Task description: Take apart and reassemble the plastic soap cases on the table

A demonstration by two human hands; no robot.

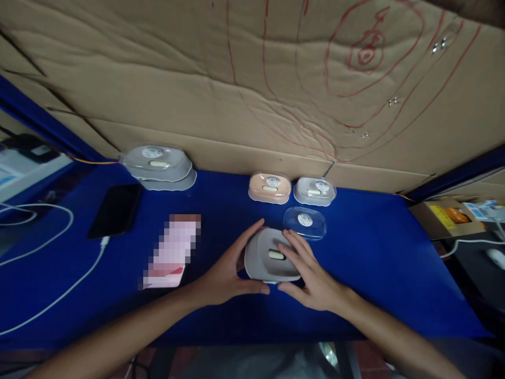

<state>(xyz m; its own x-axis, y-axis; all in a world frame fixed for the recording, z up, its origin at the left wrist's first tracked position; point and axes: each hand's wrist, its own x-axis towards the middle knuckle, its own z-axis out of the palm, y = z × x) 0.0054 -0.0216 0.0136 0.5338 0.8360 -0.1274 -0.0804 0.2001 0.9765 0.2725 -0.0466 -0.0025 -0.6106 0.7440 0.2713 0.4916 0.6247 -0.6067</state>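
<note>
Gripping an unlidded gray box [258, 263] are the left hand [229, 273] and right hand [313, 279]; its clear lid [315, 230], probably, lies beyond; a peach box [270, 196] is lidded.

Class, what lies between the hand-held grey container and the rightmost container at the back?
In the head view, a clear lid with a round sticker.

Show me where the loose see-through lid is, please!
In the head view, the see-through lid is on the blue table, right of centre, between the right hand and the grey box that stands beside the peach box.
</note>
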